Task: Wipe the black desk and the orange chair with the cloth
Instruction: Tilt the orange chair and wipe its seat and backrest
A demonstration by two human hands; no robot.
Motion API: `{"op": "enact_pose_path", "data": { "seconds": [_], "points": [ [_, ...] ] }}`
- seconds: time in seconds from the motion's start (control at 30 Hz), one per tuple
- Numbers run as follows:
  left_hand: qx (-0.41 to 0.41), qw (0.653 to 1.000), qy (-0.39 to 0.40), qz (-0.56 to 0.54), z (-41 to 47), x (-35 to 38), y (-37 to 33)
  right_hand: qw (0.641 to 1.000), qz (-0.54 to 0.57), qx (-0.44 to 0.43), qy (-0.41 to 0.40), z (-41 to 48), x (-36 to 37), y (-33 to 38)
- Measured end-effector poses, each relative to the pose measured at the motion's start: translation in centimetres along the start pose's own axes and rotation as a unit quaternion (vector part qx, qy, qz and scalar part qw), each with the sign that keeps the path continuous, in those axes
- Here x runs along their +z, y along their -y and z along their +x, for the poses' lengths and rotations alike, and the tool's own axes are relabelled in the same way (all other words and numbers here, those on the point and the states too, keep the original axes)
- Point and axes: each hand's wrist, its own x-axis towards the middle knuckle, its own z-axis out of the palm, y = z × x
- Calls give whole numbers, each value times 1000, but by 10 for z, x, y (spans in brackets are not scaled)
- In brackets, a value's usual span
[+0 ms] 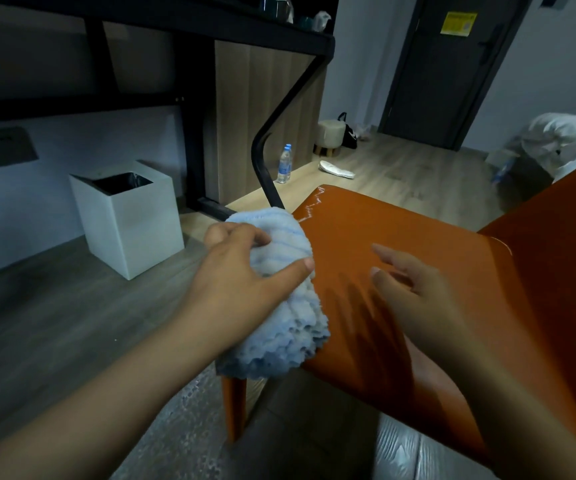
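Chair stage is under way. The left hand (pixel 245 285) is gripping a bunched light-blue fluffy cloth (pixel 279 306), fingers and thumb curled round its upper part, and is holding it at the front-left edge of the orange chair (pixel 400 244) seat. The lower folds of the cloth are hanging past the seat edge, above the chair's leg.

The right hand (pixel 414 289) is hovering over the middle of the seat with fingers loosely spread, holding nothing; its shadow is falling on the orange surface beneath it. Whether the palm is touching the seat cannot be told.

The black desk (pixel 210 19) is standing up and to the left, well apart from the cloth. Only its front edge and frame are showing, so whether its top is wiped cannot be judged. A few small items are sitting on its far end.

Seat condition: pale scuffs are showing along the far edge, but no wipe marks are readable anywhere. Judgement: the chair is in hand, with most of the seat and the backrest at right probably left to do.
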Motion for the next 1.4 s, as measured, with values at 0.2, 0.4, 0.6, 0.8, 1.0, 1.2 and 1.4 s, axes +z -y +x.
{"op": "enact_pose_path", "data": {
  "seconds": [0.2,0.4,0.6,0.8,1.0,1.2,1.4],
  "points": [
    [16,989,67,134,-1,15,8,998,-65,1,-16,21,-6,-20],
    [66,992,14,108,-1,4,15,993,-115,-7,-11,40,1,-28],
    [60,996,-20,69,22,-32,8,992,-124,-7,-23,70,5,-31],
    [61,996,-23,64,72,-29,-6,987,-157,10,-25,123,5,-41],
    [46,997,-28,62,143,-11,-14,974,-227,18,-8,174,3,-64],
    [55,997,-5,46,204,22,-18,966,-257,32,-12,226,-7,-82],
    [67,997,-7,43,259,59,-15,954,-298,0,-23,246,0,-111]
  ]
}}
